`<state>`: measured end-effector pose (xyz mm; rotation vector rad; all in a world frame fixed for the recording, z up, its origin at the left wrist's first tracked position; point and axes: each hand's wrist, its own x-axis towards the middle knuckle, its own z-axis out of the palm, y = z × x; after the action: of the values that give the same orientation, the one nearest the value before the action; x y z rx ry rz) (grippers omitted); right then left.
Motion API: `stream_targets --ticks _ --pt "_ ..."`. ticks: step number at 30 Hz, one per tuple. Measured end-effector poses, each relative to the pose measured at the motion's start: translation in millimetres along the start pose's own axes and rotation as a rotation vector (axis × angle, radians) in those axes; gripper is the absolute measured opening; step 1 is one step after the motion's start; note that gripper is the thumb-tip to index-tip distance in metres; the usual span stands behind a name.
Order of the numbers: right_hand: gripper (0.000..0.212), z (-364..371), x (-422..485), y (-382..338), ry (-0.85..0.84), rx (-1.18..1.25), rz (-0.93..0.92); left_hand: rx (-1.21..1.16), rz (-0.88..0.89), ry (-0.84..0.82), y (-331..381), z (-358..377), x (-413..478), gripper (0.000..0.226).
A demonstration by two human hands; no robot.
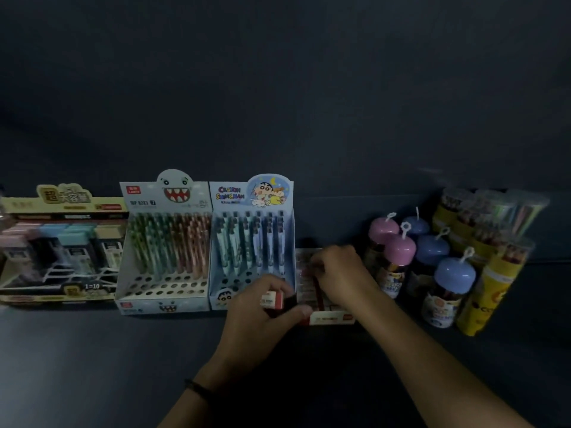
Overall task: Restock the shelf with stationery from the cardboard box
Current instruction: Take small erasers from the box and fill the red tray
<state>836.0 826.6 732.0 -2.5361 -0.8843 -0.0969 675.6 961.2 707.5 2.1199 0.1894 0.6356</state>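
Note:
On the dark shelf (92, 350) a low red-and-white display tray (332, 318) holds rows of small erasers. My left hand (262, 313) grips a small stack of red-and-white erasers (273, 300) at the tray's left front corner. My right hand (338, 270) reaches into the tray from above, fingers curled and pinching an eraser among the rows; which one is hidden under the fingers. No cardboard box is in view.
Left of the tray stand a cartoon pen display (251, 242), a shark-face pen display (165, 245) and a box of lead refills (61, 251). Right of it stand several dome-lidded jars (454, 288) and yellow pencil tubes (491, 291).

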Motion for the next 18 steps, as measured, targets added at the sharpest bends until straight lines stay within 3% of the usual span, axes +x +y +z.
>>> stream_targets --ticks 3,7,12,18 --pt "0.009 -22 -36 -18 0.228 0.288 -0.021 -0.095 -0.021 -0.066 -2 -6 -2 0.032" --pt "0.007 -25 -72 -38 0.07 0.665 0.003 -0.175 0.01 -0.145 2 -6 -5 0.04" --pt "0.016 -10 -74 -41 0.011 0.822 0.03 -0.174 0.054 -0.185 2 -3 -9 0.034" --pt "0.021 -24 -70 -24 0.144 0.887 0.013 -0.245 0.056 -0.113 10 -4 -8 0.019"
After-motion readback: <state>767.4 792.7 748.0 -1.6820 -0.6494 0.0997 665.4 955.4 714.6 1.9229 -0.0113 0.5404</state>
